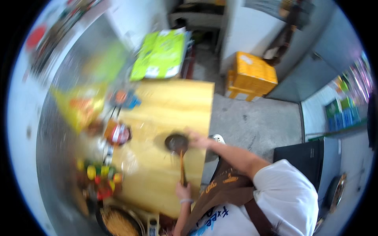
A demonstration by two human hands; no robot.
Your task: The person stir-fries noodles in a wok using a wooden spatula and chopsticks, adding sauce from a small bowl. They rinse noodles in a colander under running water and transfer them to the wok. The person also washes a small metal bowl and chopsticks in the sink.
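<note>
A dark round metal ladle or small pan (174, 143) is over the wooden tabletop (165, 115), with its shadow beside it. My left hand (184, 192), with a pale band at the wrist, grips the end of its wooden handle (182, 168). At the rim on the far side from that hand is my right hand (199, 139). Blur hides whether its fingers pinch the rim or hold something small. A clear plastic bag or wrap (129, 161) lies on the tabletop to the left of the handle.
A red-labelled jar (120, 134), yellow plastic bag (84, 104) and several colour-capped bottles (102, 177) crowd the wall side. A pan of tan food (119, 222) stands at the near corner. A green-and-white carton (162, 54) is beyond the table; orange boxes (255, 75) sit on the floor.
</note>
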